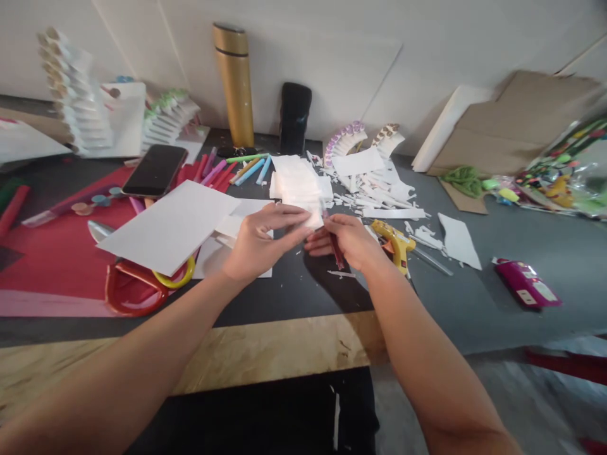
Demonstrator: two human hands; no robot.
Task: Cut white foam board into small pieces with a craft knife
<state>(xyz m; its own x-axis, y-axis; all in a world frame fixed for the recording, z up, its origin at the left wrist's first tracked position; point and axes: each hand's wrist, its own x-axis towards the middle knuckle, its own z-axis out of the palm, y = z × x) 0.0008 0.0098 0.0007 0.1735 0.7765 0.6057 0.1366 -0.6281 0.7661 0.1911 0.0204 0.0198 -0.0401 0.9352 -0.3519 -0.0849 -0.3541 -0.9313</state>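
From the head view, I found my left hand [258, 240] with its grip pinching a small white piece [313, 220] above the worktop [289, 294]; my right hand [353, 240] gripped a slim dark-red tool [336, 251] beside it, near the yellow glue gun [397, 245].

White piece [315, 220] beside slim reddish tool [337, 253]

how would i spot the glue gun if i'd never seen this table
On the dark table, find the person's right hand. Just right of it, below the white paper scraps, lies the glue gun, its yellow body distinct from those scraps.
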